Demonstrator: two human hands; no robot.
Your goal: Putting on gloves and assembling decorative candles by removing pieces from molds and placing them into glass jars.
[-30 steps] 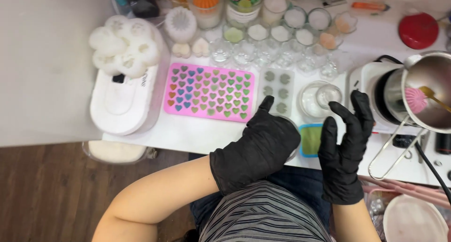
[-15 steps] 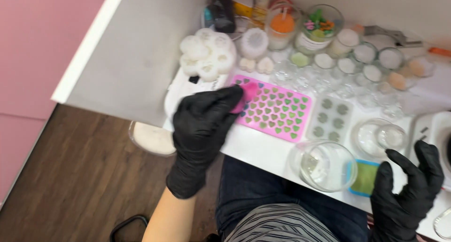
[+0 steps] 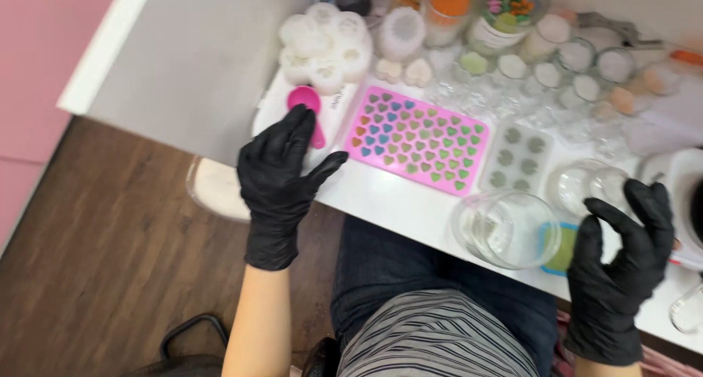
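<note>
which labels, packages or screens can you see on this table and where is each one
Paper label: on the glass jar of coloured decorations at the back of the table, a pale band with dark print around its lower part.
Dark marking: on top of the white rounded appliance at the left, beside the pink scoop under the left hand, small and partly hidden.
No screens show.
</note>
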